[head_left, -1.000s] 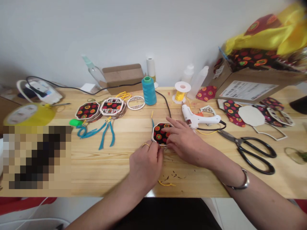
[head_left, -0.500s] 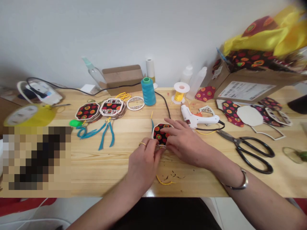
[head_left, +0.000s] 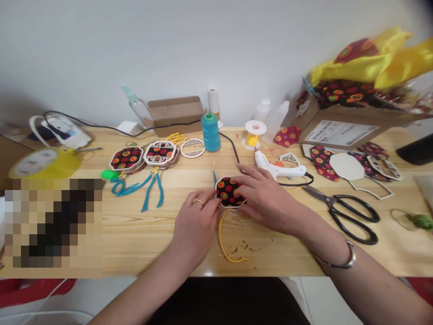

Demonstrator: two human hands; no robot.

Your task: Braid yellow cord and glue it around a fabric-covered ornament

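Both hands' fingers pinched the fabric ornament (head_left: 230, 191) flat on the counter (head_left: 142, 234), left hand (head_left: 196, 223) nearer its trailing yellow cord (head_left: 221, 239), right hand (head_left: 267, 198) opposite

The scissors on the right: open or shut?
Shut. The scissors lie flat on the table, blades together in one line, handles side by side.

A single head-worn camera looks forward and down from close above the tabletop (head_left: 135, 239), facing the white wall (head_left: 169, 45) beyond the hands, both forearms entering from the bottom edge.
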